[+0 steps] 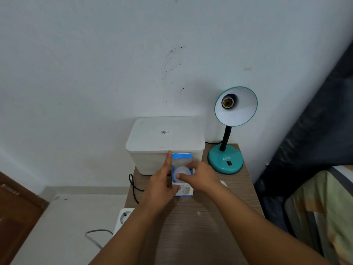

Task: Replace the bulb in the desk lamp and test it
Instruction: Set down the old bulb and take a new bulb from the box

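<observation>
A teal desk lamp (pixel 226 160) stands at the table's far right, its shade tilted toward me with a bare brass socket (pixel 227 101) inside. In front of me is a blue and white bulb box (pixel 182 192) with its top flap open. My left hand (pixel 162 186) grips the box's left side, index finger pointing up. My right hand (pixel 200 177) has thumb and fingers around the white bulb (pixel 181 172) that shows in the box's opening.
A white lidded plastic container (pixel 165 138) sits at the back of the wooden table (pixel 200 226). A black cord (pixel 133 188) hangs off the left edge near a white power strip (pixel 123 217) on the floor. A bed (pixel 322 207) lies to the right.
</observation>
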Demonstrator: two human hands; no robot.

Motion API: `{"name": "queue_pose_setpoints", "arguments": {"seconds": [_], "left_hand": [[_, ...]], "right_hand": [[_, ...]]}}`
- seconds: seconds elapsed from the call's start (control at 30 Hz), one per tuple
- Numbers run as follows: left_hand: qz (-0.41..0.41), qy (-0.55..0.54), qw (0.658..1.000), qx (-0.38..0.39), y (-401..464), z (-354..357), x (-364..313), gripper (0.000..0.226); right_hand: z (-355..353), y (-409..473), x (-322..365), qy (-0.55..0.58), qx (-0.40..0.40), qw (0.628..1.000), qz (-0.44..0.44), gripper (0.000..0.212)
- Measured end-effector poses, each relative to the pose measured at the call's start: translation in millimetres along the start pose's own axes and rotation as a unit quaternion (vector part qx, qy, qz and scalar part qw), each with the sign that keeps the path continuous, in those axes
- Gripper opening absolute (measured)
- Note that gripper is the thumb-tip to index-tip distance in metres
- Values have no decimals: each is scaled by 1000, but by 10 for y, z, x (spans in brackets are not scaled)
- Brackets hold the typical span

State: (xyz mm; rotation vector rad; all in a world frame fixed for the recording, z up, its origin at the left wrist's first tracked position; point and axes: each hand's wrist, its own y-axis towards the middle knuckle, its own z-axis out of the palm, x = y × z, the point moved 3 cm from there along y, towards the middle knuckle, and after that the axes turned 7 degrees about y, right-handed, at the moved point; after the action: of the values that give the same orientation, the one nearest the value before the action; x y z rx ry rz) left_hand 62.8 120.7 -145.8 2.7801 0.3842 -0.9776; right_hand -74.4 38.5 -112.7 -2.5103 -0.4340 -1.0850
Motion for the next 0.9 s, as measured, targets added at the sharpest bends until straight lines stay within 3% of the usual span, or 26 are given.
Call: {"name": "queue_pose_setpoints", "arguments": {"seconds": [0.33, 0.6, 0.73, 0.9], "left_hand": [[-11, 2, 1000, 5, -42, -8, -31, 111], [2, 10, 1000, -21, -174, 25, -30, 105], [-5, 4, 999, -34, -216, 68, 8, 89], [-8, 13, 998, -59, -284, 96, 15, 56]], "right_hand": [[-181, -419, 47, 135, -66, 985, -88, 48], [-367, -828, -224, 288, -105, 950, -61, 34], [-427, -938, -389, 313, -108, 943, -44, 40], [-482, -1017, -473, 332, -109, 936, -34, 31]]}}
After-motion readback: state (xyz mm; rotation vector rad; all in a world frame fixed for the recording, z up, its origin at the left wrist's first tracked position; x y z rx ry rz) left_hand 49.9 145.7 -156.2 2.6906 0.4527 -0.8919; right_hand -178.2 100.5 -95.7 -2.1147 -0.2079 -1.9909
